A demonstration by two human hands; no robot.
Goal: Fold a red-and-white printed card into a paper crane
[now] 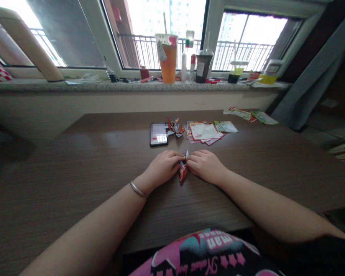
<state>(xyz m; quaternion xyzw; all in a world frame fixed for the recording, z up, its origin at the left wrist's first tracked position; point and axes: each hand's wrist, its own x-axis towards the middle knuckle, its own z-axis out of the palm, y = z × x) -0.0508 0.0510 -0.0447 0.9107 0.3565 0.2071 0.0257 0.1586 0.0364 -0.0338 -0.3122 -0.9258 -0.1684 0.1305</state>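
Note:
A small folded piece of printed red paper (183, 172) lies between my two hands on the brown wooden table (74, 172). My left hand (161, 166), with a silver bangle at the wrist, pinches its left side with curled fingers. My right hand (205, 165) pinches the right side the same way. The paper's pointed lower end sticks out towards me below the fingers.
A phone (159, 135) lies beyond my hands, beside a finished folded paper figure (175, 126) and a stack of printed leaflets (205, 131). More leaflets (248, 115) lie far right. Cups and bottles, one an orange cup (168, 61), stand on the windowsill.

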